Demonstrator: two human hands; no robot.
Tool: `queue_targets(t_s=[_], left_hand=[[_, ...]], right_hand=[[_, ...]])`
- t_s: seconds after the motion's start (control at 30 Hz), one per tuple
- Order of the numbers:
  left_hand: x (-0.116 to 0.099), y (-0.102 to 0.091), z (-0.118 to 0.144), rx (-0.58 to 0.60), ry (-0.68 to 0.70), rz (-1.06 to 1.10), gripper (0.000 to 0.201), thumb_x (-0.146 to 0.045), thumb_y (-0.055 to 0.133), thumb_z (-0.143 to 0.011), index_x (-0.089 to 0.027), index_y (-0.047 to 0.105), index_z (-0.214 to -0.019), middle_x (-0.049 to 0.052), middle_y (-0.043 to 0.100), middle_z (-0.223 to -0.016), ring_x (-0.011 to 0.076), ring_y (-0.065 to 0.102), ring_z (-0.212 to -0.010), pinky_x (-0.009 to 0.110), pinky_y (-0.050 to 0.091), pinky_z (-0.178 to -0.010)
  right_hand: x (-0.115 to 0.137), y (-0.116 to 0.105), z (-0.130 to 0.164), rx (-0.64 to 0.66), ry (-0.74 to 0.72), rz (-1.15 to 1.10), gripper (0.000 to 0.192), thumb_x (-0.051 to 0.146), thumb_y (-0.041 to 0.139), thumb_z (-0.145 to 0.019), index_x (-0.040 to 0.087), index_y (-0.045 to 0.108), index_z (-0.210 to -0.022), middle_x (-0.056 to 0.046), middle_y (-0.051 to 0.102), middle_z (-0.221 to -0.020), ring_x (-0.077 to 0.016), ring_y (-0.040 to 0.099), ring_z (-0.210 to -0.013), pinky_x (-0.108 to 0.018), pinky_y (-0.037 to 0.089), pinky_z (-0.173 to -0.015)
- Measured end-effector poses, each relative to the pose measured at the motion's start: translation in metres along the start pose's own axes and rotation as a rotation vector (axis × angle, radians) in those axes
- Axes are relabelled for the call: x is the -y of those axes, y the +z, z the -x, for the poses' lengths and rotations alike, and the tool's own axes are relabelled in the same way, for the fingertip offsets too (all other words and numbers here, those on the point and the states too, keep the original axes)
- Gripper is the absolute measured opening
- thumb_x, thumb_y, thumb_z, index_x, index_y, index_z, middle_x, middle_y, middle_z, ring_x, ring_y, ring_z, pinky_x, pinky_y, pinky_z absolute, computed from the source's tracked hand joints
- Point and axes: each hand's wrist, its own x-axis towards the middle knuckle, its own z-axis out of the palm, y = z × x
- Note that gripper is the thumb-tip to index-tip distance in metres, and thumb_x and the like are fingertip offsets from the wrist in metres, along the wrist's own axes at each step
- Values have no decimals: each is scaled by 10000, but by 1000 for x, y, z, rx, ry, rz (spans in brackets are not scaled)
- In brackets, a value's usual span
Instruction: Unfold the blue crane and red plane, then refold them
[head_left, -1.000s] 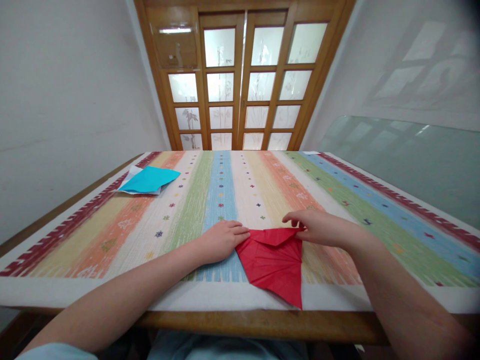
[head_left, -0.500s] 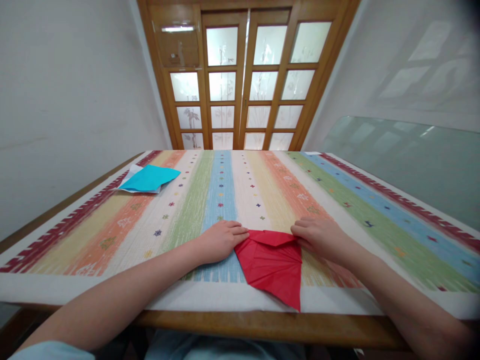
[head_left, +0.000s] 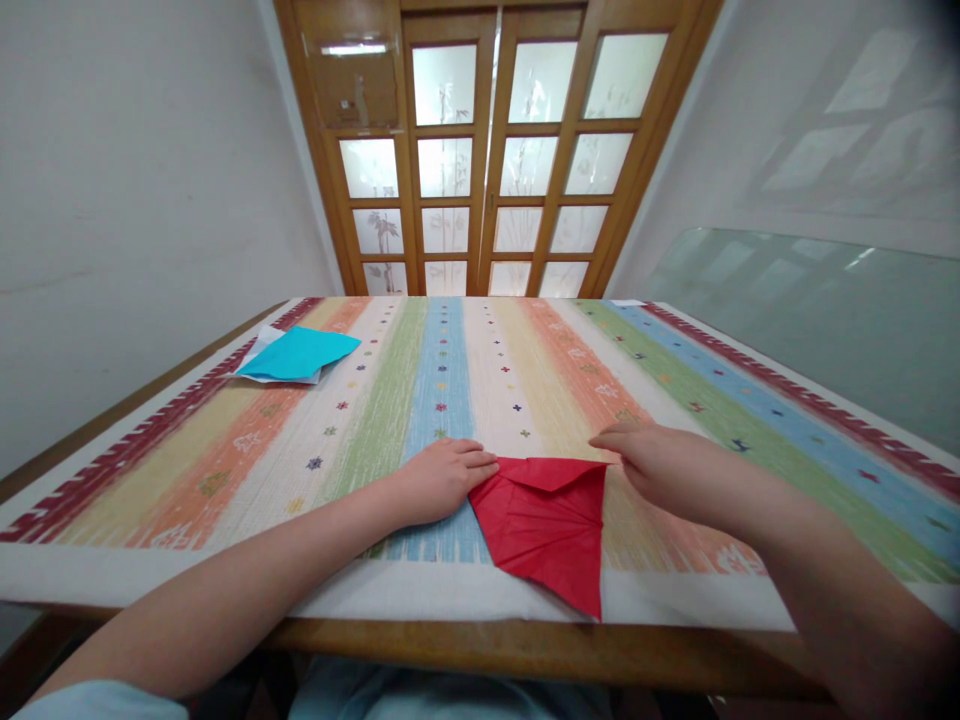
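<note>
A sheet of red folded paper (head_left: 551, 530) lies on the striped tablecloth near the table's front edge, creases fanning across it and a folded flap along its top. My left hand (head_left: 444, 482) rests at its upper left corner, fingers together and tips on the paper; the thumb is hidden. Just beyond the upper right corner is my right hand (head_left: 660, 465), its fingers stretched out to the left. The thumb side of that hand is close to the corner, and I cannot tell whether they touch.
Bright blue paper (head_left: 300, 352) lies over white sheets (head_left: 262, 340) at the table's far left. The striped tablecloth (head_left: 375, 420) covers the table, whose wooden edge (head_left: 450, 640) runs along the front. A greenish glass panel (head_left: 825, 320) stands at right, and wooden glazed doors (head_left: 484, 150) behind.
My right hand has let go of the red paper's upper right corner and shifted slightly to the right, its fingers straightening. The left hand stays in place.
</note>
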Motion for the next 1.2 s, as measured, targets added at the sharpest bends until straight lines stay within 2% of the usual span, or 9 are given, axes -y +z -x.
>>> queue_targets(t_s=[0.1,0.2,0.27,0.4,0.57,0.7,0.93,1.07,1.2], left_hand=[[-1,-1,0,3,-3,-8,363,-238,419,-1051,-186,574,-1375,51,644,-1361,210,540,-1290,360,394,-1099],[-2,-2,0,-1,-5,-16,364,-230,423,-1049,-179,574,-1376,49,643,-1363,211,543,-1286,362,394,-1100],[-2,-2,0,-4,-5,-17,365,-226,419,-1050,-179,574,-1377,50,642,-1366,209,546,-1284,363,398,-1098],[-2,-1,-1,-6,-3,-18,361,-219,422,-1047,-181,584,-1367,48,644,-1363,212,552,-1279,365,398,-1096],[0,2,-1,-6,8,-27,357,-219,442,-1040,-166,584,-1364,53,644,-1363,222,549,-1277,360,390,-1098],[1,5,-1,-1,5,-43,364,-224,429,-1044,-166,573,-1374,58,631,-1379,219,536,-1290,358,389,-1094],[0,6,-1,14,-9,-52,357,-237,407,-1052,-190,578,-1362,50,629,-1380,210,532,-1296,352,379,-1094],[-1,3,-1,16,-12,-45,362,-238,394,-1054,-195,573,-1365,58,632,-1374,203,536,-1294,350,385,-1084],[0,3,0,19,-7,-40,367,-230,407,-1048,-190,567,-1375,67,632,-1373,204,539,-1293,347,395,-1071]], right_hand=[[30,7,-22,-100,-58,-13,416,114,446,-877,170,727,-1179,-127,738,-1176,-252,702,-1056,-371,533,-943],[60,26,-35,-55,-151,-40,392,128,444,-912,166,714,-1194,-128,725,-1215,-252,700,-1080,-376,540,-963],[72,40,-33,-34,-148,-47,389,153,433,-946,189,698,-1229,-117,702,-1271,-245,687,-1122,-369,538,-982],[73,62,-14,-37,-123,-28,438,174,385,-989,89,615,-1351,-198,600,-1398,-295,611,-1256,-445,481,-1076],[64,79,2,-69,-93,-37,495,265,389,-1015,104,503,-1469,-175,495,-1504,-323,459,-1402,-535,388,-1150],[62,78,2,-60,-60,-12,491,303,406,-1016,119,529,-1454,-162,505,-1500,-334,461,-1398,-540,395,-1141],[60,62,0,-62,-36,125,406,265,402,-1019,111,668,-1286,-191,655,-1324,-321,616,-1236,-472,467,-1070],[58,57,9,18,32,227,369,234,405,-1011,100,690,-1204,-216,702,-1196,-315,686,-1104,-434,537,-951],[51,48,23,106,157,282,340,258,407,-1009,116,707,-1083,-203,729,-1045,-314,735,-916,-415,574,-768]])
